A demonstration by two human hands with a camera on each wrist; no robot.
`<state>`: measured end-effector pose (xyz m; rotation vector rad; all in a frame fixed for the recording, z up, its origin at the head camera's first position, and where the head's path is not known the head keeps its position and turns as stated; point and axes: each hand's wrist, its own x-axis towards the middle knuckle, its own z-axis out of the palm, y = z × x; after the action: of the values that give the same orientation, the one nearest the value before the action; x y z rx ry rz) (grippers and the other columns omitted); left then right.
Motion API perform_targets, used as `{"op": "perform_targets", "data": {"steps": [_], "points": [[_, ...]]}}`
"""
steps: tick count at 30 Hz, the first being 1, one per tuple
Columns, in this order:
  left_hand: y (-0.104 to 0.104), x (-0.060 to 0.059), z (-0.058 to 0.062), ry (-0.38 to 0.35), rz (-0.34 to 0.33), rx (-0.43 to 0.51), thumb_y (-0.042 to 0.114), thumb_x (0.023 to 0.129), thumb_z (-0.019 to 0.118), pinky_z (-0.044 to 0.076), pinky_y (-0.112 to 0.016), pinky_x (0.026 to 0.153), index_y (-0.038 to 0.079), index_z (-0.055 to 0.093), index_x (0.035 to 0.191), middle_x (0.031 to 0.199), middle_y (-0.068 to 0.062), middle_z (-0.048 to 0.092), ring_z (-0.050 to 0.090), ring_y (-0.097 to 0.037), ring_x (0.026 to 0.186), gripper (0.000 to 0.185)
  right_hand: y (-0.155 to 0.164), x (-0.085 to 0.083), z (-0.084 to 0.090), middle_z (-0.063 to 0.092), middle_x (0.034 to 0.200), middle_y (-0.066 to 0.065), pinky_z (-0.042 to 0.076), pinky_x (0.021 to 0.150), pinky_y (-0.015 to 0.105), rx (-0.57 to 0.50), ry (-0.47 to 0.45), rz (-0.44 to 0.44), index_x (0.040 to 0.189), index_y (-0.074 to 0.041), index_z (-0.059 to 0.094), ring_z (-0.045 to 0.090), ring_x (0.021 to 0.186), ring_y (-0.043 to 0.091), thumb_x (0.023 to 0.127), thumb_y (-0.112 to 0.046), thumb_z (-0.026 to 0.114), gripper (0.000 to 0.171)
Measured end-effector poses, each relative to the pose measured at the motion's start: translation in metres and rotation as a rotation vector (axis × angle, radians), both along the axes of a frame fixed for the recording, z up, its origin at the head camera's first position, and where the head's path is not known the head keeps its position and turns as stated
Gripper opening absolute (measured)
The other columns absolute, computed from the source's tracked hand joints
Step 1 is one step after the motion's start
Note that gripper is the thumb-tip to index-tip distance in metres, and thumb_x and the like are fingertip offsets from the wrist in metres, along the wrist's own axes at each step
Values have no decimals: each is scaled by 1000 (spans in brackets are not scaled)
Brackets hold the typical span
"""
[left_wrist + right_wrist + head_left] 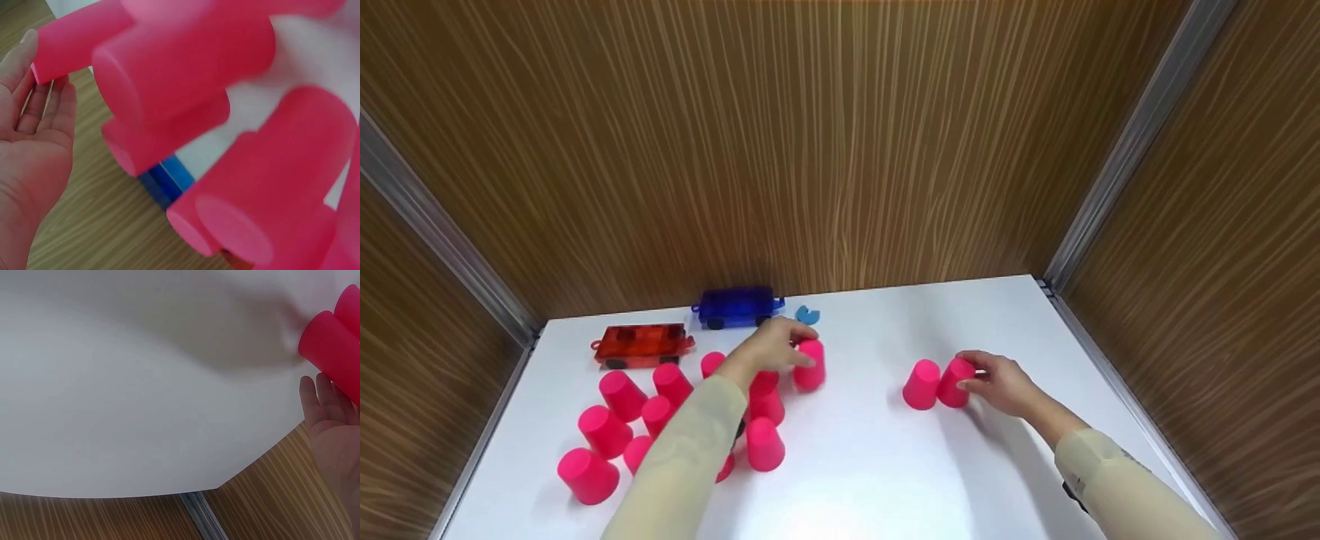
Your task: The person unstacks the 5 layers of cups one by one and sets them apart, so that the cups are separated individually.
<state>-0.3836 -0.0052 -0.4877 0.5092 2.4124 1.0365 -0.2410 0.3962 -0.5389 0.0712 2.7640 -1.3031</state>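
Observation:
Several pink cups stand upside down on the white table (pixel 870 465). My left hand (pixel 801 346) reaches over the left cluster and grips one pink cup (pixel 811 367) by its top end. In the left wrist view that cup (pixel 79 39) sits between my thumb and fingers (pixel 53 104), with more pink cups (pixel 185 67) close behind. My right hand (pixel 969 376) holds a pink cup (pixel 953 384) that touches a second pink cup (pixel 921 385) on its left. In the right wrist view the fingers (pixel 318 396) lie along the held cup (pixel 332 346).
A cluster of pink cups (pixel 619 420) fills the table's front left. A red toy wagon (pixel 641 345), a blue toy wagon (pixel 737 307) and a small blue curved piece (pixel 808 314) lie by the back edge. Wood-panel walls (pixel 840 150) enclose the table.

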Motion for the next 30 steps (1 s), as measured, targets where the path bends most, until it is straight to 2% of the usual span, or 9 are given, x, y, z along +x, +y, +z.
{"op": "perform_targets", "data": {"steps": [4,8,17,23,27,30], "points": [[-7,-3,-1,-29,32,-24,16,88,90,56,-45,103,26,71,139,131,0,67,60,-26,123,56,-2,-1,-1,63,139,22,61,96,43,0,-14,-10,151,0,54,66,123,41,97,-11,78,60],[-9,-6,-3,-28,44,-44,16,87,90,56,-46,103,27,71,139,129,0,68,60,-26,123,57,-2,0,-2,63,139,21,60,96,42,-5,-15,-11,151,0,54,66,123,41,97,-12,79,61],[-7,-10,-8,6,32,-62,15,85,91,56,-47,102,25,71,139,129,-2,68,61,-27,123,58,1,0,-2,63,138,23,61,96,43,-4,13,-1,149,3,55,67,121,41,97,-7,77,57],[-7,-10,-9,-9,50,-72,15,84,92,55,-49,103,25,70,141,130,-3,67,60,-28,124,61,1,1,-4,63,137,25,60,96,44,3,34,9,149,5,54,68,120,42,97,-8,78,59],[-6,-9,-7,1,53,-58,15,84,92,56,-48,102,25,70,140,131,-4,67,61,-28,124,61,1,1,-4,64,137,24,60,97,45,10,32,4,149,5,54,68,120,42,97,-9,78,59],[-4,-7,-2,14,54,-33,17,86,91,56,-46,101,26,70,139,133,-4,66,60,-29,126,58,2,0,-4,64,136,24,60,96,45,12,20,-1,149,4,54,68,120,42,97,-10,79,59]]}}
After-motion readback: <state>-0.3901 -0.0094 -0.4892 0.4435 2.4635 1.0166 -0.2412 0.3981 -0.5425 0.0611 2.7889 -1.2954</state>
